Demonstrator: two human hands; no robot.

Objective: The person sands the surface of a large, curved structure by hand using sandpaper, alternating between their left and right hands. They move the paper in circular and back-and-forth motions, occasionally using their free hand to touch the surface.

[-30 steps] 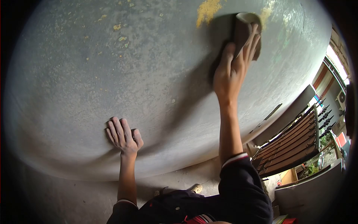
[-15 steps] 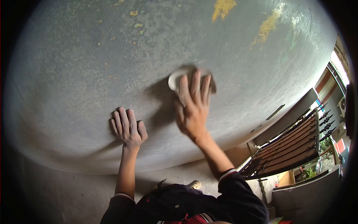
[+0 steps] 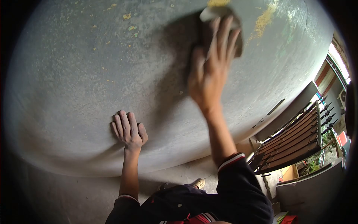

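Note:
A large curved grey surface (image 3: 93, 86), with mottled scuffs and yellow patches, fills most of the view. Against its lower part rests my left hand (image 3: 129, 130), fingers laid flat and dusty, holding nothing. Higher up and to the right, my right hand (image 3: 212, 76) presses a piece of sandpaper (image 3: 210, 14) on the surface. The sheet is pale with a curled edge, and its middle lies under my fingers. Those fingers are slightly blurred, and the face of the sheet against the surface is hidden.
At right stands a dark metal gate with brown panels and spiked tops (image 3: 292, 138). A grey low wall (image 3: 309, 190) and some green plants (image 3: 311, 168) are beyond it. Below, a concrete floor (image 3: 85, 198) shows, with my yellowish shoe (image 3: 200, 183) on it.
My right hand has slid up and to the right over the surface with the sandpaper, reaching the yellow patches. My left hand stays in place; the view has shifted slightly.

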